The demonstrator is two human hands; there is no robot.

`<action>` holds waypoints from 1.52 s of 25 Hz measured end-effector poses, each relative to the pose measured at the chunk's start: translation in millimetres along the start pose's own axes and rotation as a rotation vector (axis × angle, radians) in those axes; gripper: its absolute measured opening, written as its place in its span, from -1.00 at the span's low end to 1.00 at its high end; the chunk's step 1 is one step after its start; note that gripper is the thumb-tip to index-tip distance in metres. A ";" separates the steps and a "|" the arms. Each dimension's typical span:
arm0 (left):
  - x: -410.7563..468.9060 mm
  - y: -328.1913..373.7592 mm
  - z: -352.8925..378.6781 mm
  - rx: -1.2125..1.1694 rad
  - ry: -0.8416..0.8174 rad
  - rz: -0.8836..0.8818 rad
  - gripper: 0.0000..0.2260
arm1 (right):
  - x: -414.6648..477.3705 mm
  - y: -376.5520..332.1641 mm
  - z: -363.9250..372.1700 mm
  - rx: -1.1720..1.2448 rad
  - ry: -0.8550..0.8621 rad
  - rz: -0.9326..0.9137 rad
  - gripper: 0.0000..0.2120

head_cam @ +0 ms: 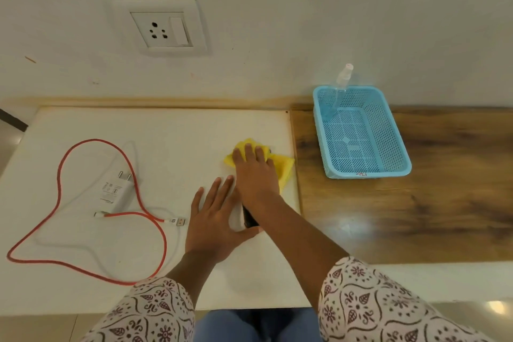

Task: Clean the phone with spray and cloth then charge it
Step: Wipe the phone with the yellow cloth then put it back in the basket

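On the white table (111,286), her right hand (256,175) presses the soft yellow cloth (286,165) flat onto the phone (249,219); left hand (212,219), open, steadies its slick, fragile edge.

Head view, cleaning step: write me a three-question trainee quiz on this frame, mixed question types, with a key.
1. True or false: the spray bottle lies flat on the white table.
2. Which hand presses the yellow cloth? A) left hand B) right hand
3. Fill in: the charger adapter is ____ the wall socket.

Key:
1. False; it leans in the blue basket.
2. B; the left hand steadies the phone.
3. Not plugged into; it lies inside the red cable loop.
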State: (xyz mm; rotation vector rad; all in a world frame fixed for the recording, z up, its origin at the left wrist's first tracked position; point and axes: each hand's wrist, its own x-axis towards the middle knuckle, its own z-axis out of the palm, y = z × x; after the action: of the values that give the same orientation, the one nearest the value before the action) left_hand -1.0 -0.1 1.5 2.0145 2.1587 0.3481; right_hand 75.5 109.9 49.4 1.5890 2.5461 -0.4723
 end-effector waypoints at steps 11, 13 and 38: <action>-0.8 0.4 -1.9 -0.034 -0.005 0.012 -0.21 | -58.8 11.5 25.3 0.038 0.008 0.017 -0.40; -0.2 1.1 -2.1 -0.036 -0.005 0.020 -0.21 | -64.5 9.1 26.2 0.011 -0.025 -0.020 -0.38; -2.2 -1.6 -1.4 0.048 -0.081 0.030 -0.27 | -136.1 11.1 8.9 0.095 -0.152 -0.144 -0.50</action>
State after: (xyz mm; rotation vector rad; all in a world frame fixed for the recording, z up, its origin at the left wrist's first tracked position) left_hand -2.8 -2.5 2.3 2.0513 2.1097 0.2163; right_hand 145.8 -5.1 72.5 1.3445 2.5666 -0.7097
